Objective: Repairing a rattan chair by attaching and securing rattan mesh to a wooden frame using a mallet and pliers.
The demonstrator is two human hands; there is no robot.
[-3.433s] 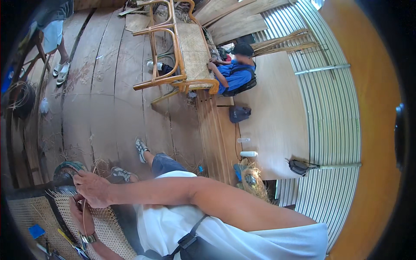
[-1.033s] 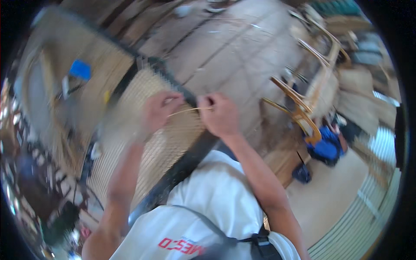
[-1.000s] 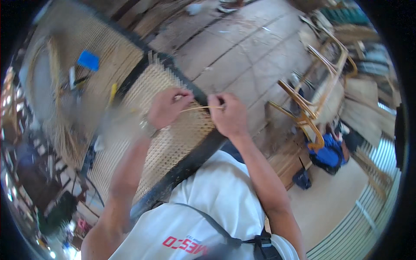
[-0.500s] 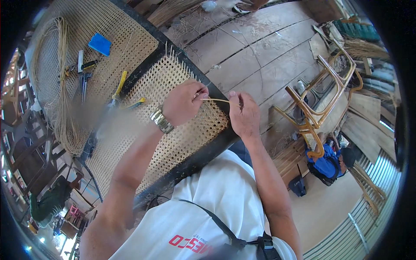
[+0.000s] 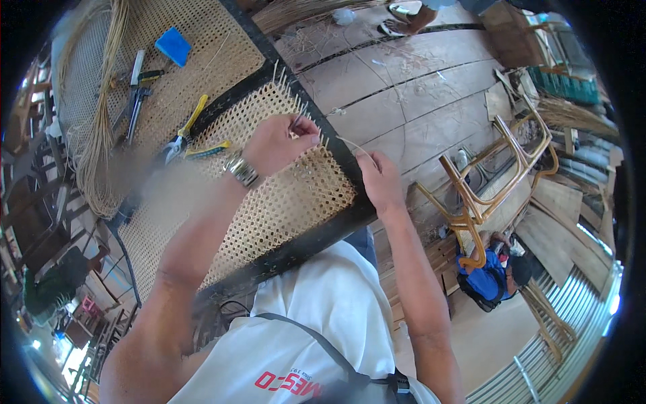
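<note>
A black-framed panel of woven cane webbing (image 5: 269,229) lies before me, with loose strand ends sticking up along its right edge. Above that edge my left hand (image 5: 282,140), a metal watch at the wrist, is closed in a pinch. Something thin and dark shows at its fingertips, too small to name. My right hand (image 5: 382,180), just beyond the frame's right side, pinches a pale cane strand (image 5: 351,142) that curves up and left toward the panel's edge. Pliers with yellow handles (image 5: 195,120) lie open on the webbing left of my left hand.
Farther left lie a blue block (image 5: 173,46), a hammer-like tool (image 5: 137,94) and a long bundle of cane strands (image 5: 108,114). A bent rattan chair frame (image 5: 481,195) stands at the right, beside a person in blue (image 5: 486,279). Another person's foot (image 5: 402,25) is at the top.
My right hand has dropped slightly, and the strand's far end has come away from my left fingertips. The pliers are seen more fully. A foot has come into view at the top.
</note>
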